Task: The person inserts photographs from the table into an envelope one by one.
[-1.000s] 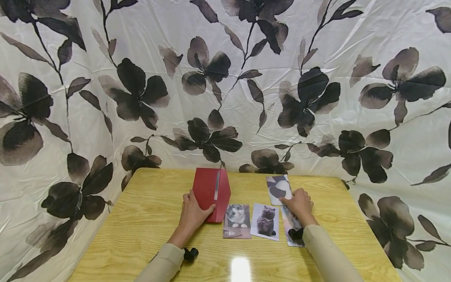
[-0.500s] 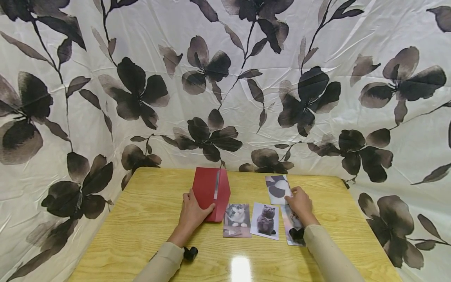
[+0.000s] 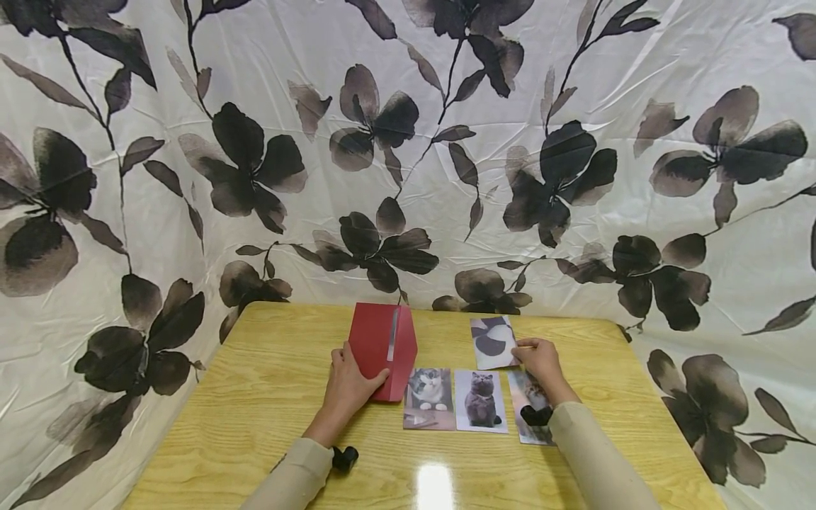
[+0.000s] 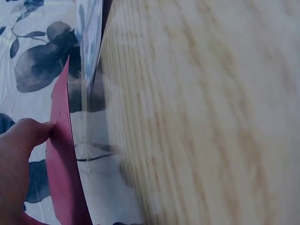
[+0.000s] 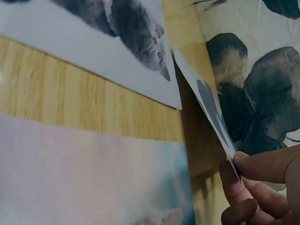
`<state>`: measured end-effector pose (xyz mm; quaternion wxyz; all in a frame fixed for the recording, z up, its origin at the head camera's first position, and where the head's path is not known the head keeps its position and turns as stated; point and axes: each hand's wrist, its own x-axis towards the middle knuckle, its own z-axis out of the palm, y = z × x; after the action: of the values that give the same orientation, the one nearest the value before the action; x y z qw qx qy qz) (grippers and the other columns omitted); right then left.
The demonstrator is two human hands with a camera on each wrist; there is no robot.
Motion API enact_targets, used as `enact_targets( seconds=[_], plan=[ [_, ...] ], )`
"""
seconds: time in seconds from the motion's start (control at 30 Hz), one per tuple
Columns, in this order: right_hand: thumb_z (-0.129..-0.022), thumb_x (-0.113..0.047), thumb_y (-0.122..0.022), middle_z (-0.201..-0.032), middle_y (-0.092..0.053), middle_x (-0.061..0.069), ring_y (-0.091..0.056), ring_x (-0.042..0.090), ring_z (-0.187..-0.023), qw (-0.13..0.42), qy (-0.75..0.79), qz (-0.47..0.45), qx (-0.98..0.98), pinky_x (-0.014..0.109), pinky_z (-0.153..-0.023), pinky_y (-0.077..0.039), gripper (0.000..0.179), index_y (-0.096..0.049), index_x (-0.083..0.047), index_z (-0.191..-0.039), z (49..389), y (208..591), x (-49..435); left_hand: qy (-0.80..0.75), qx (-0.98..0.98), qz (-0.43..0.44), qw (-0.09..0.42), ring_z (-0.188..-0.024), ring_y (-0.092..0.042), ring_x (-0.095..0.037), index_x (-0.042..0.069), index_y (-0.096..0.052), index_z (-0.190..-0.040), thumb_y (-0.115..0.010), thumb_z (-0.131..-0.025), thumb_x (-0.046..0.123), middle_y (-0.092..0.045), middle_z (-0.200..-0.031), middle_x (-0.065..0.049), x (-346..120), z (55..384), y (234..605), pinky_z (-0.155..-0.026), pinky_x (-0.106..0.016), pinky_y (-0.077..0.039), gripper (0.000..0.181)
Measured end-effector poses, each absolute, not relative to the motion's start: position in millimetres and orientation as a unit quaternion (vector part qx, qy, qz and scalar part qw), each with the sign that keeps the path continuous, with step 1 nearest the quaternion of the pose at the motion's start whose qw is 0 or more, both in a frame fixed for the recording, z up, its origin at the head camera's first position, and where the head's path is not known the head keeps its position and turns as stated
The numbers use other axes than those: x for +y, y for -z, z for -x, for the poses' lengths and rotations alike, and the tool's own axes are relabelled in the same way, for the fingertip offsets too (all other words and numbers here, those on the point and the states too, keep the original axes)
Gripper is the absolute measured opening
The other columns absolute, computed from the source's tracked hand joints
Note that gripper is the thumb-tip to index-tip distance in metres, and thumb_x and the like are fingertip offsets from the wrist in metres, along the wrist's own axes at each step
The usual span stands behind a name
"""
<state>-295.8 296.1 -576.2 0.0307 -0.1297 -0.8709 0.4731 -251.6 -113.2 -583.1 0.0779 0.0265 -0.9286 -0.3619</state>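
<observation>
I counted four picture cards, one red envelope (image 3: 372, 340) and one wooden table (image 3: 255, 425) under them. Taking the grey-cat card (image 3: 481, 401) as my dial's centre, the white-pawed cat card (image 3: 429, 399) lay at nine o'clock, and the pastel card (image 3: 524, 391), partly hidden behind my black wrist camera (image 3: 537, 416), at three. The black-and-white card (image 3: 493, 343) was towards twelve, tilted, its edge pinched between the thumb and fingers of my right hand (image 3: 542, 363). At ten, my left hand (image 3: 350, 382) gripped the envelope, thumb on top. Its flap spread towards three o'clock, a pale strip (image 3: 392, 334) showing along the mouth; I couldn't tell what was inside.
</observation>
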Motion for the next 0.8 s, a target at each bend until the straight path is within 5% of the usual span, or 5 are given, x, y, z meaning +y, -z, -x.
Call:
enact_targets(
  seconds=[0.33, 0.8],
  plan=[
    [-0.097, -0.018, -0.078, -0.082, -0.076, 0.006, -0.068, 0.02, -0.079, 0.018, -0.533, 0.158, -0.831, 0.03, -0.07, -0.047, 0.029, -0.077, 0.005, -0.115, 292.5, 564.4, 283.4, 0.363, -0.928, -0.029, 0.078, -0.115, -0.058, -0.042, -0.008, -0.028, -0.157, -0.09, -0.084, 0.044, -0.042, -0.138, -0.031, -113.2, 252.2, 583.0, -0.098, -0.055, -0.057, 0.109],
    [-0.098, -0.017, -0.078, -0.076, -0.068, -0.005, -0.051, 0.011, -0.064, 0.009, -0.619, 0.14, -0.773, 0.029, -0.062, -0.044, 0.028, -0.076, 0.004, -0.118, 282.6, 555.3, 240.0, 0.361, -0.928, -0.032, 0.086, -0.114, -0.057, -0.042, -0.009, -0.029, -0.157, -0.09, -0.084, 0.043, -0.042, -0.137, -0.031, -108.8, 253.0, 582.0, -0.098, -0.054, -0.056, 0.108]
  ],
)
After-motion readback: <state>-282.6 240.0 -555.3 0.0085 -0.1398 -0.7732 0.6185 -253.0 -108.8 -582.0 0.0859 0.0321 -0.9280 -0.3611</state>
